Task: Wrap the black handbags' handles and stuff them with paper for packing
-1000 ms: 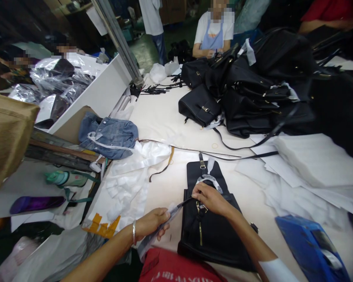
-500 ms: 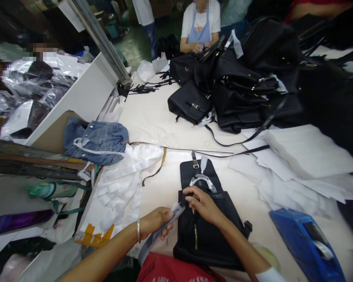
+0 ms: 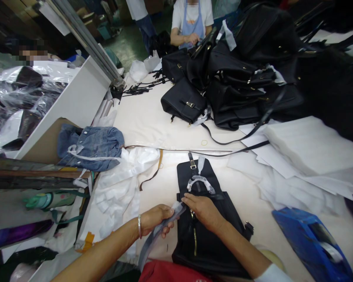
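Note:
A black handbag (image 3: 207,243) lies flat on the white table (image 3: 153,117) in front of me, its handle wrapped in white foam (image 3: 200,181). My left hand (image 3: 156,219) is closed on a clear plastic sleeve (image 3: 155,237) at the bag's left edge. My right hand (image 3: 204,209) rests on the bag's front, fingers pinched beside the sleeve's upper end and the gold clasp; what they pinch is hidden.
A heap of black bags (image 3: 238,78) fills the far right. White foam sheets (image 3: 306,152) lie at right, a blue tape dispenser (image 3: 312,243) near right. A denim garment (image 3: 91,145) and white wrapping (image 3: 123,180) lie at left. A person in an apron (image 3: 191,23) works across the table.
The dark strap that stretched between my hands is now out of sight, taken up in the sleeve or pulled in. My hands have drawn closer together at the bag's left edge. The view shifted slightly.

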`<state>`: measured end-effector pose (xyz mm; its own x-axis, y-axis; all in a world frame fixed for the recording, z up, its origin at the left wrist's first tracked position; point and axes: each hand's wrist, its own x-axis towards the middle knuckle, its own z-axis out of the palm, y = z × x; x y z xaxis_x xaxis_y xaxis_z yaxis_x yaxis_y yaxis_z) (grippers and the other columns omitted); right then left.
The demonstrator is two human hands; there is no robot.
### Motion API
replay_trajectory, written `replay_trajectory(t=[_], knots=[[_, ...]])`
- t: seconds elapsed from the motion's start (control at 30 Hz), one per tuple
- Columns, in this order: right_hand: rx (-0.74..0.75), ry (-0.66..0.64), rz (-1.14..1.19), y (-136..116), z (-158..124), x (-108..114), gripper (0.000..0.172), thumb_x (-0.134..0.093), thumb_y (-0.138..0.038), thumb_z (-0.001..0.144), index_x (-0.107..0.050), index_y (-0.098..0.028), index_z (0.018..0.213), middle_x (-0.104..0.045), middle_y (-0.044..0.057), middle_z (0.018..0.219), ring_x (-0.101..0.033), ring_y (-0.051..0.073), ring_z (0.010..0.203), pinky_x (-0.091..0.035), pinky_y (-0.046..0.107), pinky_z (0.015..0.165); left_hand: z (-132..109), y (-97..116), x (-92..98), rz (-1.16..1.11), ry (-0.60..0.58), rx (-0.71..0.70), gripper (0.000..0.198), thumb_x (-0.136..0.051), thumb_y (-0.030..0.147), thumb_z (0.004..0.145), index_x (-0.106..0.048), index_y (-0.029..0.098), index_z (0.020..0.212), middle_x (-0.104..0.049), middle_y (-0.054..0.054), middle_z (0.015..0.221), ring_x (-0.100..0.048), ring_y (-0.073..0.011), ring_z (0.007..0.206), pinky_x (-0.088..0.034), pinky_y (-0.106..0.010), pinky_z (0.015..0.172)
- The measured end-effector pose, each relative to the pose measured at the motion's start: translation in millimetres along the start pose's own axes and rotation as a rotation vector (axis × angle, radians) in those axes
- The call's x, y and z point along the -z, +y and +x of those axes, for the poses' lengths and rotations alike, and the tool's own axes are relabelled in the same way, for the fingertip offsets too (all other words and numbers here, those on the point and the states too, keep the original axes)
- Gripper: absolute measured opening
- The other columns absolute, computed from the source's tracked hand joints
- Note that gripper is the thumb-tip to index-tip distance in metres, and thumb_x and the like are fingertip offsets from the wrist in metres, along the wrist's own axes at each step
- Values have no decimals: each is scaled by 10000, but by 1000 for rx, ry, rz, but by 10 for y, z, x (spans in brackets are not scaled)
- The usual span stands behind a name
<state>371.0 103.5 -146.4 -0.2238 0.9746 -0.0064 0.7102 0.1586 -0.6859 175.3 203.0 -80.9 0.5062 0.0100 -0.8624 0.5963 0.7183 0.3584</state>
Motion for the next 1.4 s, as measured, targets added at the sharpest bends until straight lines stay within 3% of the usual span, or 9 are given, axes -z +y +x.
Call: replay_trajectory(t=[0.17, 0.3, 0.37, 0.47, 0.6, 0.7, 0.9, 1.1, 1.4], knots=[[16, -46, -28, 41, -42, -32, 410, -454, -65, 828, -537, -173, 1214, -571, 134, 1246, -603, 241, 1034, -497, 373, 858, 253, 140, -55, 28, -46, 71, 450, -596, 542, 731, -586, 118, 883, -515, 17, 605, -463, -79, 434, -415, -239, 445], [-33, 50, 201, 121, -89, 21, 427, -383, -60, 844, -515, -192, 1228, -559, 106, 1255, -538, 212, 1141, -461, 369, 937, 405, 209, -77, 31, -39, 98, 438, -598, 530, 738, -578, 116, 880, -506, 23, 594, -451, -72, 418, -399, -233, 434], [-227, 226, 361, 172, -126, 49, 388, -360, -122, 878, -497, -213, 1229, -563, 88, 1233, -557, 187, 1106, -473, 346, 927, 431, 220, -85, 10, -12, 58, 418, -595, 519, 746, -568, 121, 872, -512, 22, 604, -457, -72, 426, -403, -230, 437], [-709, 413, 624, 191, -154, 40, 259, -428, -360, 892, -542, -198, 1060, -643, 73, 956, -647, 177, 779, -558, 332, 701, 444, 205, -117, 2, 47, -49, 371, -615, 496, 740, -543, 135, 783, -539, 12, 622, -480, -75, 451, -411, -223, 448], [-1043, 220, 1252, 42, -89, -44, 394, -538, -575, 785, -520, -188, 861, -613, 30, 771, -587, 126, 522, -532, 283, 456, 481, 147, -214, 15, 177, -125, 358, -652, 473, 710, -502, 149, 741, -579, 3, 612, -521, -89, 455, -431, -227, 461], [-1057, 316, 1565, -61, -6, -100, 373, -622, -537, 744, -512, -183, 792, -592, 7, 745, -580, 96, 560, -514, 217, 474, 502, 116, -280, -9, 261, -121, 380, -685, 461, 672, -464, 172, 782, -610, 3, 611, -571, -125, 466, -453, -249, 460], [-1167, 476, 1772, 73, 115, -197, 262, -651, -403, 752, -592, -150, 783, -590, -3, 676, -487, 46, 467, -411, 150, 398, 456, 121, -310, -16, 252, -149, 399, -642, 514, 694, -453, 173, 781, -654, -25, 638, -621, -146, 514, -467, -252, 495], [-1177, 514, 1809, 53, 112, -284, 234, -729, -321, 687, -583, -141, 719, -518, -44, 550, -439, 33, 439, -363, 130, 391, 468, 134, -337, -28, 255, -118, 405, -595, 533, 720, -506, 142, 772, -686, -82, 722, -658, -163, 596, -480, -260, 551], [-1154, 518, 1762, -40, 47, -334, 314, -738, -395, 657, -520, -181, 725, -457, -93, 468, -429, 38, 390, -376, 150, 404, 808, 133, -416, 70, 314, -25, 361, -556, 478, 724, -568, 119, 764, -678, -83, 668, -648, -172, 563, -472, -262, 515]])
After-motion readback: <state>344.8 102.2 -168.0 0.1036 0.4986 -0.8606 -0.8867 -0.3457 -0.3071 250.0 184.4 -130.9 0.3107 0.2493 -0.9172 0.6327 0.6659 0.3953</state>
